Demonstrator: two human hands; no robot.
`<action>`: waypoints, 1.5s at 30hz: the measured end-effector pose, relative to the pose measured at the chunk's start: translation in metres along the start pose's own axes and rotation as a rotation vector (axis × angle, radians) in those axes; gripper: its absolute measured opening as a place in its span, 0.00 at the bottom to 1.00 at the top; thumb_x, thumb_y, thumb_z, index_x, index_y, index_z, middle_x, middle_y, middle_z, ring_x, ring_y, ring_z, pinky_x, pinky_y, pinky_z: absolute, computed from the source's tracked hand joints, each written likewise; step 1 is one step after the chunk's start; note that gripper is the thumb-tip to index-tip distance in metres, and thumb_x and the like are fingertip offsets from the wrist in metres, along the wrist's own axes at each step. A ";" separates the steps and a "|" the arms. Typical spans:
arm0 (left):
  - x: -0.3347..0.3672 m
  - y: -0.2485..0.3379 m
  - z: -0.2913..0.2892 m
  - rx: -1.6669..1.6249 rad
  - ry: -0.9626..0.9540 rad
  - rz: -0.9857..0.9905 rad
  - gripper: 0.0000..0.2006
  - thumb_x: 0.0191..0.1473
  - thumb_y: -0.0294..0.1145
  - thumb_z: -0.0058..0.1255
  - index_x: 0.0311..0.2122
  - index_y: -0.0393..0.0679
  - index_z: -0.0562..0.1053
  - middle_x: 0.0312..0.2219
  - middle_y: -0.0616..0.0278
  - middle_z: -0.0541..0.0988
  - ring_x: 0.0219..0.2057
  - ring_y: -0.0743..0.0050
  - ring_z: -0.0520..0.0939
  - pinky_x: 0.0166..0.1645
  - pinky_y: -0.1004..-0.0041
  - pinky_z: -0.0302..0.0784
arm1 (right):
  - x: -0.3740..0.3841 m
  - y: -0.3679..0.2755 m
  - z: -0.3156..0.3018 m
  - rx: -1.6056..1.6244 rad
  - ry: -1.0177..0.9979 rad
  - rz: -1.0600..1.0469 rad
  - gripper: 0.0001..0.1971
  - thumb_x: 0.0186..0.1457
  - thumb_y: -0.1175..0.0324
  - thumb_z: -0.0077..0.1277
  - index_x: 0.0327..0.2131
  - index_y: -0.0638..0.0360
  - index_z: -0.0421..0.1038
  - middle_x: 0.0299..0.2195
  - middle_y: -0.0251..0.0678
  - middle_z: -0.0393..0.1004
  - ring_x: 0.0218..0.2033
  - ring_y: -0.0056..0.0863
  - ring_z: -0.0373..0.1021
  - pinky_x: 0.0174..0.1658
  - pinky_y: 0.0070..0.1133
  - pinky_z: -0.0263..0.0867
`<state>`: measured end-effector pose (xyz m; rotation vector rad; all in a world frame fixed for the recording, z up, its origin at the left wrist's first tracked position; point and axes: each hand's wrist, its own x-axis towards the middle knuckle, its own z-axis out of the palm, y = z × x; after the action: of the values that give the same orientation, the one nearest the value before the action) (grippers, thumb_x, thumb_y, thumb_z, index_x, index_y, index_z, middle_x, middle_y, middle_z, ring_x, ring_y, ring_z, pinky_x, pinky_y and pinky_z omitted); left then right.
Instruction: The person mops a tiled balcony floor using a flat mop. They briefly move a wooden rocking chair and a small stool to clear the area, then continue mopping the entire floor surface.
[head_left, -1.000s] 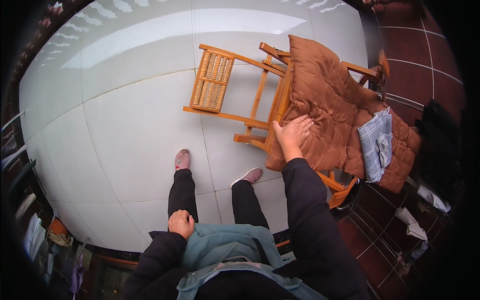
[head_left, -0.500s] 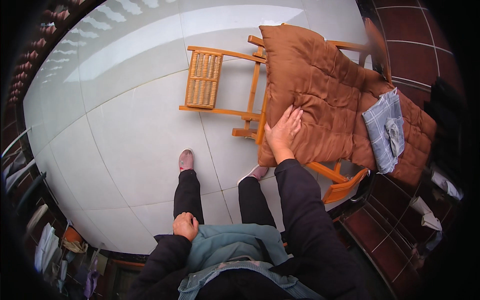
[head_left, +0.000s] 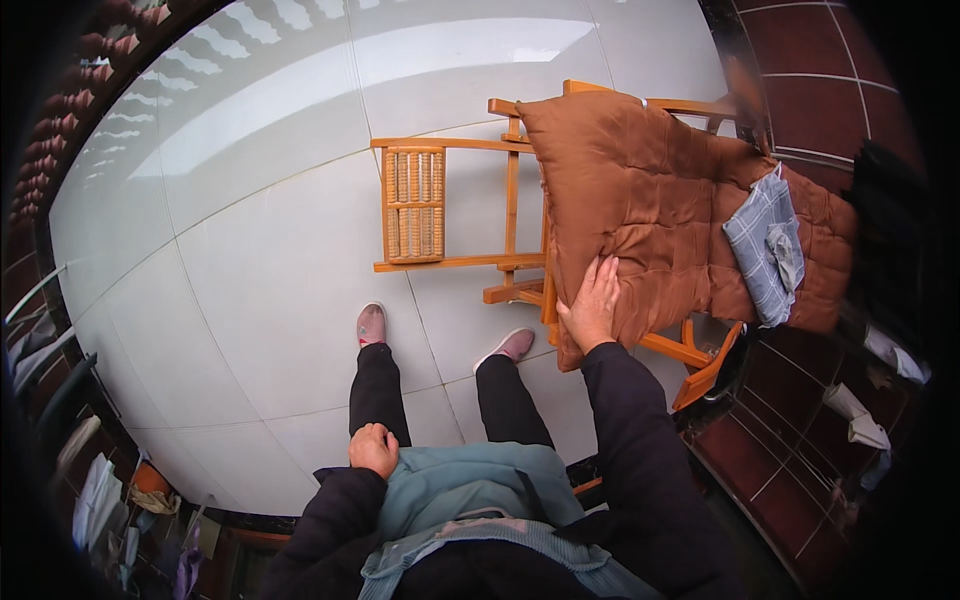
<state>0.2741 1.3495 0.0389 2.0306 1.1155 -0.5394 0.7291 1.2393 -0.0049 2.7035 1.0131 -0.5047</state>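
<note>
A padded brown cushion (head_left: 660, 170) covers an orange-brown wooden folding chair (head_left: 510, 205) at the right. My right hand (head_left: 592, 300) lies on the cushion's near left corner, fingers stretched over the fabric and the thumb by its edge. Further along the cushion rests a folded grey checked cloth (head_left: 765, 250). At the chair's left end a footrest (head_left: 415, 205) with beaded rollers sticks out over the floor. My left hand (head_left: 374, 450) is closed by my left thigh, beside the blue-green garment (head_left: 450, 480); whatever its curled fingers hold, if anything, is hidden.
Pale floor tiles (head_left: 270, 300) stretch out to the left and ahead, with my feet in pink shoes (head_left: 372, 323) on them. Dark red tiles (head_left: 810, 40) line the right side. Bags and clutter (head_left: 150, 490) stand at the lower left.
The chair has turned: its footrest end has come nearer to me, while the far right end has shifted slightly away. My right hand has moved right with the cushion. My left hand stays put.
</note>
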 end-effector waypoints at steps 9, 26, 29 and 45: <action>-0.014 -0.029 0.009 0.010 0.069 0.029 0.05 0.47 0.31 0.55 0.25 0.43 0.71 0.25 0.56 0.74 0.31 0.52 0.76 0.36 0.57 0.73 | -0.063 0.036 0.022 -0.026 -0.014 0.017 0.59 0.34 0.58 0.71 0.65 0.68 0.42 0.66 0.59 0.38 0.68 0.52 0.38 0.65 0.41 0.45; -0.007 -0.029 0.011 0.032 0.110 0.088 0.05 0.46 0.31 0.55 0.25 0.44 0.71 0.25 0.57 0.74 0.31 0.53 0.77 0.36 0.57 0.73 | -0.056 0.032 0.040 -0.063 -0.046 0.129 0.59 0.37 0.58 0.70 0.66 0.64 0.40 0.68 0.54 0.37 0.69 0.48 0.38 0.65 0.40 0.48; -0.005 -0.037 0.005 0.029 0.116 0.097 0.05 0.46 0.31 0.55 0.25 0.44 0.71 0.25 0.57 0.74 0.31 0.53 0.76 0.36 0.57 0.73 | -0.055 0.025 0.034 -0.074 -0.101 0.193 0.59 0.38 0.59 0.70 0.67 0.63 0.39 0.68 0.53 0.36 0.69 0.48 0.38 0.65 0.41 0.48; 0.032 -0.111 -0.055 -0.292 0.053 -0.173 0.09 0.49 0.32 0.51 0.35 0.42 0.72 0.30 0.51 0.79 0.34 0.47 0.80 0.40 0.55 0.75 | -0.164 -0.126 -0.037 0.314 -0.560 0.097 0.38 0.52 0.61 0.55 0.64 0.60 0.51 0.53 0.54 0.69 0.52 0.50 0.68 0.54 0.35 0.65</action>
<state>0.1971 1.4476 0.0080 1.7159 1.3271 -0.3830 0.5385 1.2472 0.0827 2.5859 0.6861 -1.4005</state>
